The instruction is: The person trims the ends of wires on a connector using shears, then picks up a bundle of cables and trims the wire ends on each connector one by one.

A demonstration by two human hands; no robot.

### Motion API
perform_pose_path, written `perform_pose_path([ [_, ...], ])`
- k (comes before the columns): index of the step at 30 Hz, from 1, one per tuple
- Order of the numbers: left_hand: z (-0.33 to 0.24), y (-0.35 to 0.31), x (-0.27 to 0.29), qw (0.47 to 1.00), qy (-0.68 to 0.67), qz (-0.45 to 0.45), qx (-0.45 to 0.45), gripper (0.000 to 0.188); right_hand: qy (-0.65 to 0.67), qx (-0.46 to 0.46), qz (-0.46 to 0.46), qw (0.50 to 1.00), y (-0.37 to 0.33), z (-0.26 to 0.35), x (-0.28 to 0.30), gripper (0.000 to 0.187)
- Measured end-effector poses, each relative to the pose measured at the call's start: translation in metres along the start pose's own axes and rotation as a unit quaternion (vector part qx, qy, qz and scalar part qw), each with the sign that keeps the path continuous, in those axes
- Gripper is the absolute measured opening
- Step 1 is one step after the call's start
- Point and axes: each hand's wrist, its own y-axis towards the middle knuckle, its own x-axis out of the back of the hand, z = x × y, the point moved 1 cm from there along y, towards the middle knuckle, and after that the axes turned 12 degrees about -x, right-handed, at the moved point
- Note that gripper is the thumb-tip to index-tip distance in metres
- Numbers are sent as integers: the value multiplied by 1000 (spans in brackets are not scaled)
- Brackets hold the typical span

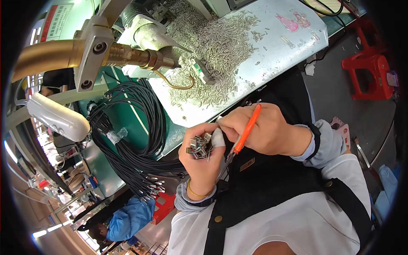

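My left hand (199, 148) is closed around a bundle of cable ends with bare metal connectors (199, 145), which poke up from the fist. White tape wraps its thumb. Close beside it, my right hand (259, 127) is closed with an orange-handled hand tool (246, 131) tucked in it, the metal end pointing down toward my left wrist. The tool's exact kind is partly hidden. Thumb and forefinger of the right hand meet near the left thumb, at a small pale piece too tiny to name.
Small metal pieces (229, 46) cover much of the white worktop (272, 55). A machine with a brass-coloured tube (131, 57) overhangs it. Coiled black cables (157, 123) lie at left, near a white lamp (59, 117). A red stool (367, 70) stands right; a person in blue (129, 219) is lower left.
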Motion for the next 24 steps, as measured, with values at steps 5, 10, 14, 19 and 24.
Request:
perform_pose_path([
  [5, -2, 5, -2, 993, -109, -37, 40, 25, 155, -103, 19, 982, 2, -5, -7, 24],
  [10, 5, -1, -4, 995, 35, -17, -90, 23, 24, -36, -9, 999, 1, 5, -2, 21],
  [14, 0, 0, -6, 986, 77, -10, -151, 21, 61, -83, 19, 994, 1, 5, -2, 18],
  [19, -2, 4, -1, 997, -59, -37, 11, 22, 234, -203, 70, 948, 2, -2, -2, 15],
  [24, -3, 1, -3, 996, -81, -37, 4, 20, 206, -206, 124, 949, 5, -2, 4, 13],
])
